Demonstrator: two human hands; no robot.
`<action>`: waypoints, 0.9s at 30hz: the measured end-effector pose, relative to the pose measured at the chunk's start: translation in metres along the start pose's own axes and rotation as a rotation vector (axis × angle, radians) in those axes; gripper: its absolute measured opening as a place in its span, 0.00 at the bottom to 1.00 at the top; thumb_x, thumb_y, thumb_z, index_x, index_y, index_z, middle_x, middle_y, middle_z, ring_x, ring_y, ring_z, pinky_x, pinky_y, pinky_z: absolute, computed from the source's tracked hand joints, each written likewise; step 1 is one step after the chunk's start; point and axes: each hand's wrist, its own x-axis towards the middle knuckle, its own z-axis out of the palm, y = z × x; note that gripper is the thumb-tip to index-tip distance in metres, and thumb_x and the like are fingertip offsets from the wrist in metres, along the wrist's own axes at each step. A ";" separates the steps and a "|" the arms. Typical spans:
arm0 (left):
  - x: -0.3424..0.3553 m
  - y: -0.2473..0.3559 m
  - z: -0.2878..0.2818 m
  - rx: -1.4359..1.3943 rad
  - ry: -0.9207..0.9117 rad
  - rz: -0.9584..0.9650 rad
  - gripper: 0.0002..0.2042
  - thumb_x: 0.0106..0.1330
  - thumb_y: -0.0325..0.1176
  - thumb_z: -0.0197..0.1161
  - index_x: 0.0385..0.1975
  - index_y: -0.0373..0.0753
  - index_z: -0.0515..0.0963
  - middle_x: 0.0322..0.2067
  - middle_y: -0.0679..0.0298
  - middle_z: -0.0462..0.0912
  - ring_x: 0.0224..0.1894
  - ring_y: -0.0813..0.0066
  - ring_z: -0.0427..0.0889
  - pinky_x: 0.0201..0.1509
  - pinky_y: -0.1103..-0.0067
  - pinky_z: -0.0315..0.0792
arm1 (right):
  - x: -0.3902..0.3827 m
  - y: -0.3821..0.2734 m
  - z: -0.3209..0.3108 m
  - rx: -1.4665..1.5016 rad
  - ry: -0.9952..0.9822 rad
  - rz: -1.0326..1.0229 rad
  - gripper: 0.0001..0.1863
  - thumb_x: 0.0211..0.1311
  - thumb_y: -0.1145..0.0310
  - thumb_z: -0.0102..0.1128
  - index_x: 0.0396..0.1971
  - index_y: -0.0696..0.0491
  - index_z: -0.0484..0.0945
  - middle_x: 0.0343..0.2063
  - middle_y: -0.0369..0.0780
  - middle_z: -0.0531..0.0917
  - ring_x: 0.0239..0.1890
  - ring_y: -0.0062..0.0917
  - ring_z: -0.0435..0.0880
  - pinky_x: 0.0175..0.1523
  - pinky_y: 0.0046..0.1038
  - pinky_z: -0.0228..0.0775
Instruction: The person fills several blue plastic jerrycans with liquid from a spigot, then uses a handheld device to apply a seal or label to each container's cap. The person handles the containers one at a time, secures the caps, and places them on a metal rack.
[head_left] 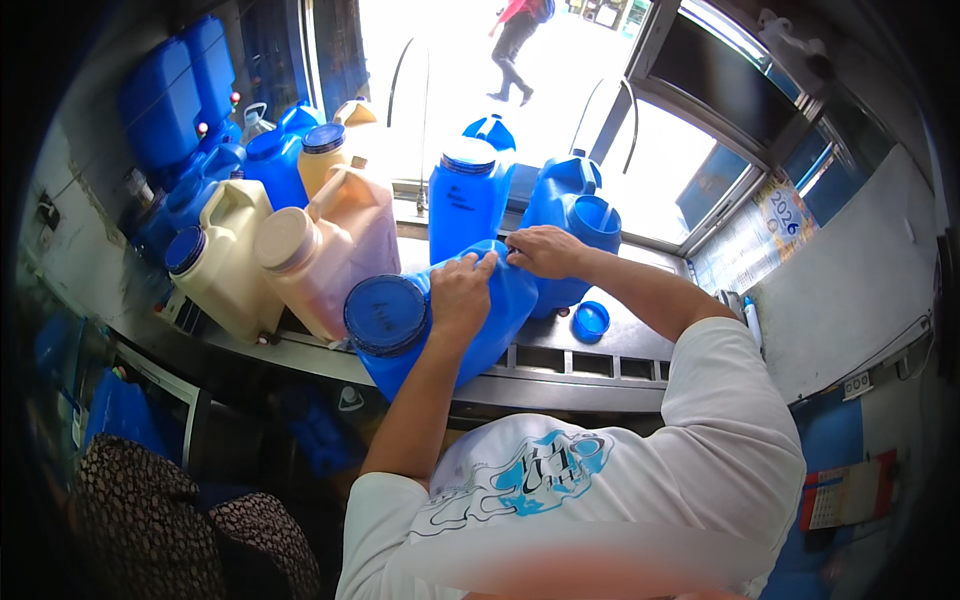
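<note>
A large blue jug (511,300) with a wide blue screw lid (386,314) is tilted toward me at the counter's front edge. My left hand (461,292) is closed over its top, around where the handle would be, and hides it. At the jug's far upper end, my right hand (545,251) has its fingers curled tightly together; what they pinch is hidden. Just beyond, an uncapped blue jug (560,205) stands with its wide mouth facing up. A loose blue lid (591,320) lies on the counter to the right, upside down.
Another blue jug (462,205) stands upright behind. To the left are a pinkish jug (350,230), a cream jug (232,275) and several blue ones. The metal counter (640,335) has slots along its front. Outside the window, a person (515,45) walks past. Patterned cloth (140,520) shows at lower left.
</note>
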 end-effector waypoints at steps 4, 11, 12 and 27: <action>0.001 -0.001 0.003 0.001 0.058 0.008 0.18 0.61 0.30 0.59 0.52 0.49 0.79 0.42 0.64 0.83 0.43 0.63 0.82 0.45 0.64 0.71 | 0.001 0.000 0.010 -0.001 -0.084 0.190 0.21 0.71 0.52 0.45 0.45 0.55 0.75 0.39 0.49 0.83 0.46 0.43 0.81 0.53 0.43 0.70; 0.001 0.004 0.006 0.062 0.043 -0.005 0.17 0.62 0.30 0.58 0.52 0.50 0.79 0.40 0.65 0.83 0.40 0.64 0.82 0.43 0.64 0.71 | 0.017 0.010 0.026 0.053 -0.088 0.331 0.29 0.73 0.45 0.36 0.42 0.55 0.78 0.40 0.50 0.83 0.49 0.45 0.80 0.54 0.45 0.70; 0.001 0.004 0.006 0.064 0.045 0.000 0.17 0.62 0.30 0.58 0.52 0.50 0.79 0.40 0.65 0.83 0.40 0.64 0.82 0.43 0.64 0.71 | 0.015 0.013 0.024 0.075 -0.088 0.247 0.28 0.72 0.44 0.38 0.42 0.54 0.78 0.41 0.49 0.83 0.49 0.44 0.81 0.54 0.45 0.69; -0.006 0.021 -0.005 0.016 -0.036 -0.091 0.29 0.53 0.43 0.70 0.57 0.46 0.74 0.50 0.58 0.78 0.51 0.58 0.77 0.51 0.59 0.66 | 0.038 0.021 0.035 -0.075 -0.156 0.397 0.35 0.69 0.42 0.34 0.39 0.57 0.84 0.38 0.49 0.85 0.44 0.40 0.85 0.52 0.40 0.74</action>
